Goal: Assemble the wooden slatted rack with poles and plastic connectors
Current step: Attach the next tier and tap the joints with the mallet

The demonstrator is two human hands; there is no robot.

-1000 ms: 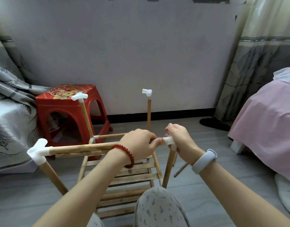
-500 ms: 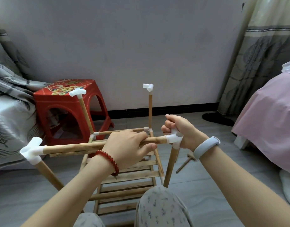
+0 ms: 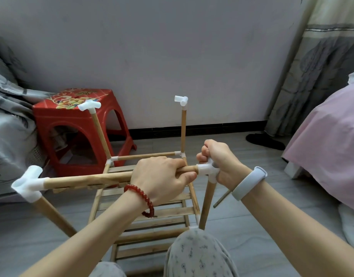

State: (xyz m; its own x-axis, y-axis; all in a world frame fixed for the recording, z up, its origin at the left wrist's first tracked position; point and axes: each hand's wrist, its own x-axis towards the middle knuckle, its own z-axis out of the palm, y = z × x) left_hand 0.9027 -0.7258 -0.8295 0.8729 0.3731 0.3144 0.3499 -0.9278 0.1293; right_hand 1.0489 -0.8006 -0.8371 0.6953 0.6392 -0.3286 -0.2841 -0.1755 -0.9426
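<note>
Since half a second ago the left hand (image 3: 162,180) has slid right along the horizontal round wooden pole (image 3: 88,179); its thumb now nearly touches the white plastic corner connector (image 3: 206,170), and the view has dipped slightly. That hand grasps the pole; the right hand (image 3: 222,162) grips the connector from its 3 o'clock side, fingers curled over it. The wooden slatted rack (image 3: 152,214) stands on the grey plank floor (image 3: 252,226), centre frame. A red plastic stool (image 3: 76,126) sits at 10 o'clock by the pale wall (image 3: 172,47); pink bedding (image 3: 330,146) lies at 3 o'clock.
</note>
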